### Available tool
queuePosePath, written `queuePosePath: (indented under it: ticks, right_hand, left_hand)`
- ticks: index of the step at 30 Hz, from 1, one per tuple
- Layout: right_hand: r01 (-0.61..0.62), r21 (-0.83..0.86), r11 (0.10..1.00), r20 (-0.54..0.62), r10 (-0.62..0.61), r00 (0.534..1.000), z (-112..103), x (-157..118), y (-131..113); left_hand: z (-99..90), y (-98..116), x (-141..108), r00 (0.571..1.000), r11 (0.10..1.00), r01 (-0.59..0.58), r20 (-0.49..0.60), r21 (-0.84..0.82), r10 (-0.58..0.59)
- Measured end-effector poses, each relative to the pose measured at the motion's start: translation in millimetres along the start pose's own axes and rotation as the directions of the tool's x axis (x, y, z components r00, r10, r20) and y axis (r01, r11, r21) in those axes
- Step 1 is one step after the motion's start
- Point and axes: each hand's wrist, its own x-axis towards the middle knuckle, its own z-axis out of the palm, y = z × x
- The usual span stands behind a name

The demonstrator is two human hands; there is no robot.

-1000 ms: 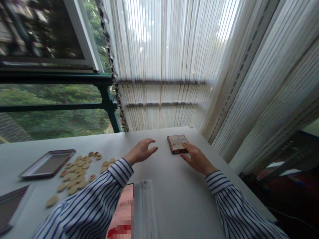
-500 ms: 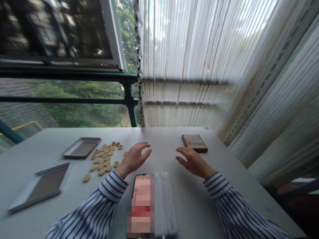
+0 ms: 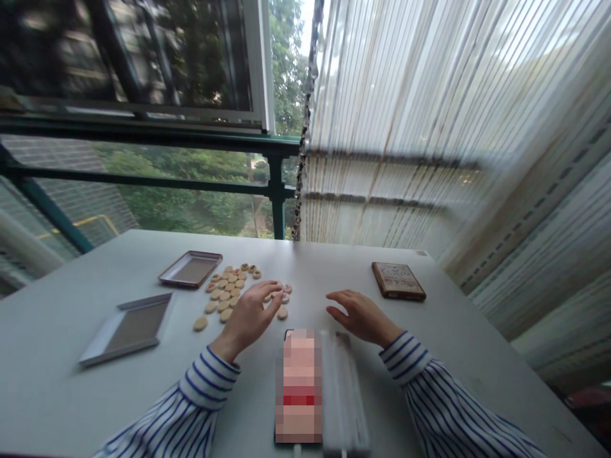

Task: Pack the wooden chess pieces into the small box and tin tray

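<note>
My left hand (image 3: 252, 315) hovers at the right side of a spread of round wooden game pieces (image 3: 223, 296), fingers stretched and thumb apart, with nothing visible in it. Several more pieces (image 3: 282, 312), some with red marks, show just beyond and beside its fingertips; the hand hides part of the group. Over the table my right hand (image 3: 360, 316) is held with loosely bent, parted fingers, also holding nothing. It is nearest a flat brown box (image 3: 398, 280) with a printed lid and a long whitish object (image 3: 346, 394) below it.
A phone (image 3: 298, 388) with a blurred-out screen lies in front of me, a cable at its lower end. Two shallow trays, one brown-rimmed (image 3: 191, 269) and one grey-white (image 3: 128, 331), lie on the left of the white table (image 3: 315, 273). Beyond are a railing (image 3: 274, 184) and string curtain (image 3: 372, 127).
My view has turned left, so the table things sit further right in the picture. Relative to the table, both hands have shifted left, the left one over toward the pieces.
</note>
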Motion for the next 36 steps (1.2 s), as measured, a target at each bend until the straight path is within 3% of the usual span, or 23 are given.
queuePosePath:
  ticks: [8,21,31,36]
  right_hand:
    - [0.038,-0.028,0.999,0.062,-0.037,0.997,5.8,17.7,-18.6]
    - [0.104,-0.003,0.995,0.071,-0.104,0.992,12.8,45.5,-42.1]
    - [0.092,0.12,0.989,0.075,-0.101,0.992,16.0,67.8,-63.0]
    - [0.034,0.26,0.965,0.107,-0.064,0.992,17.8,79.7,-74.9]
  left_hand:
    - [-12.6,-13.2,-16.6,0.999,0.999,0.05,-0.022,0.021,-0.049]
    - [-30.4,-26.4,-33.6,0.994,0.993,0.102,-0.043,0.06,-0.1]
    - [-62.2,-56.1,-53.6,0.961,0.95,0.213,-0.227,0.229,-0.16]
    - [-80.9,-80.6,-68.1,0.906,0.894,0.339,-0.355,0.292,-0.228]
